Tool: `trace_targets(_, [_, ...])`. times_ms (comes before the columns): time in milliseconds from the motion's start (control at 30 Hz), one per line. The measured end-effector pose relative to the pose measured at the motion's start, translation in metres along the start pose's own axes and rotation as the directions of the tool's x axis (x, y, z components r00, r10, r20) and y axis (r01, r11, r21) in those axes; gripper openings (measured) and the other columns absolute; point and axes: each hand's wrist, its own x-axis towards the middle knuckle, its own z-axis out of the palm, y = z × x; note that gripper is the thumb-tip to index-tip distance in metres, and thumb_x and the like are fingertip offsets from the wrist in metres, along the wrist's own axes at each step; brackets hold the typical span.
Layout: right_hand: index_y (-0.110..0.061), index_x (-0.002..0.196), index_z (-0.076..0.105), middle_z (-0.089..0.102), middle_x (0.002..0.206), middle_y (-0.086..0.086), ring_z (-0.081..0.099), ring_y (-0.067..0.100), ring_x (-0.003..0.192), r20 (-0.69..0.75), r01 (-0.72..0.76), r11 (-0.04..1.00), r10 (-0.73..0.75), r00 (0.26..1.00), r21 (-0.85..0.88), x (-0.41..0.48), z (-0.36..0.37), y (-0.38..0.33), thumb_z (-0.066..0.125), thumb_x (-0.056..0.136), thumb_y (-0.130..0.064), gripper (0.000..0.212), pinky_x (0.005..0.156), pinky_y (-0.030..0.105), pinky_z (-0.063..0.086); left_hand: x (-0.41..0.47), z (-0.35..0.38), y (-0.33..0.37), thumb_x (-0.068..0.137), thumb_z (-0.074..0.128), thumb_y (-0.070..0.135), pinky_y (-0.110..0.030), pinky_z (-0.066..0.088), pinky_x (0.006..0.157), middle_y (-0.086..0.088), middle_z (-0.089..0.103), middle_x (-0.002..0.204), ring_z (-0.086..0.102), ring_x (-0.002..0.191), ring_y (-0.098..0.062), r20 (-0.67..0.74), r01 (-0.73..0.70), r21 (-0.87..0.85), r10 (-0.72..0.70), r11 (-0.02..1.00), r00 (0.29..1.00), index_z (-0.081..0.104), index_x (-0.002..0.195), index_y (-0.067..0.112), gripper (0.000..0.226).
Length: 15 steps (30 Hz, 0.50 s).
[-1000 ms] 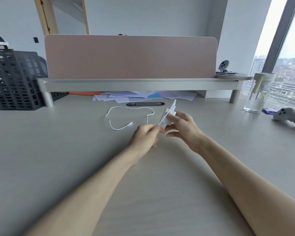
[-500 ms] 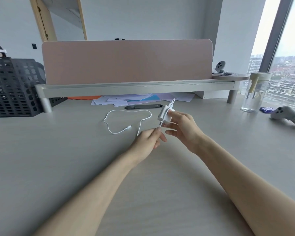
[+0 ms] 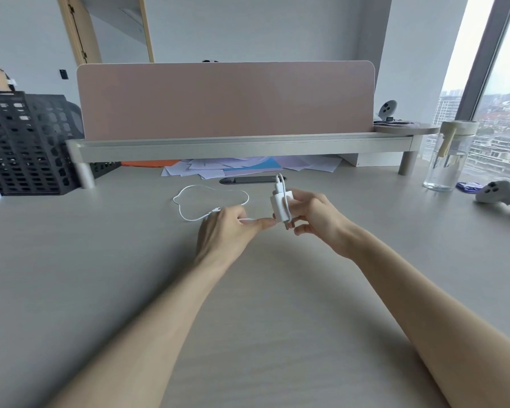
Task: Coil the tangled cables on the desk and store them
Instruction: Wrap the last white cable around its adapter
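Observation:
A white charger block is held upright in my right hand, fingers curled round it, with some cable wound over it. My left hand pinches the thin white cable just left of the block. The loose part of the cable lies in a loop on the grey desk beyond my left hand, its plug end close to my left fingers.
A raised shelf with a pink divider spans the back, papers and a dark flat object beneath it. A black mesh crate stands at left. A glass bottle and a grey controller are at right.
My left hand has moved left and slightly away from the block, drawing the cable along. The loose loop on the desk has shrunk a little. The block has turned more upright.

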Motion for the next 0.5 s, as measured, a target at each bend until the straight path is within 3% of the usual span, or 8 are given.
trace_targets(133, [-0.019,0.099,0.067,0.055,0.076,-0.002,0.046,0.013,0.067,0.062,0.072,0.987,-0.064,0.996,-0.141,-0.005,0.002,0.001,0.045,0.079,-0.022,0.030,0.061,0.022,0.038,0.006,-0.007,-0.005,0.076,0.071,0.052,-0.032,0.026,0.054,0.005,0.033,0.055,0.031,0.059,-0.023,0.014,0.031,-0.093,-0.030,0.995,0.999,0.032,0.061,0.018,0.054])
trace_targets(200, [-0.037,0.101,0.068,0.055,0.075,-0.010,0.047,0.009,0.067,0.101,0.147,0.966,-0.128,0.987,-0.213,-0.005,0.003,0.003,0.045,0.082,-0.027,0.031,0.063,0.016,0.039,0.006,-0.008,-0.004,0.082,0.066,0.049,-0.032,0.025,0.054,0.004,0.031,0.057,0.028,0.060,-0.021,0.017,0.022,-0.122,-0.020,0.992,1.000,0.033,0.062,0.018,0.050])
trace_targets(267, [-0.047,0.112,0.066,0.063,0.088,-0.012,0.054,0.007,0.075,0.106,0.209,0.921,-0.184,0.977,-0.330,-0.003,0.004,0.007,0.052,0.089,-0.028,0.033,0.074,0.019,0.043,0.006,-0.007,-0.001,0.088,0.059,0.046,-0.033,0.023,0.055,0.001,0.029,0.061,0.026,0.062,-0.020,0.020,0.014,-0.159,-0.011,0.987,1.000,0.034,0.064,0.017,0.045])
trace_targets(367, [-0.036,0.130,0.062,0.061,0.100,0.005,0.054,0.015,0.086,0.102,0.244,0.788,-0.227,0.969,-0.565,-0.003,0.008,0.008,0.062,0.094,-0.026,0.038,0.077,0.014,0.037,0.006,-0.007,0.004,0.096,0.047,0.039,-0.034,0.022,0.056,0.001,0.025,0.063,0.027,0.063,-0.019,0.004,0.008,-0.192,-0.007,0.981,1.000,0.027,0.065,0.018,0.043])
trace_targets(500, [-0.025,0.111,0.069,0.064,0.096,0.004,0.056,0.019,0.088,0.023,0.256,0.741,-0.309,0.951,-0.620,-0.002,0.007,0.008,0.066,0.091,-0.025,0.021,0.083,0.031,0.046,0.004,-0.007,0.006,0.098,0.043,0.035,-0.035,0.022,0.054,0.002,0.023,0.061,0.023,0.063,-0.021,-0.014,-0.008,-0.148,0.006,0.989,1.000,0.023,0.066,0.018,0.042])
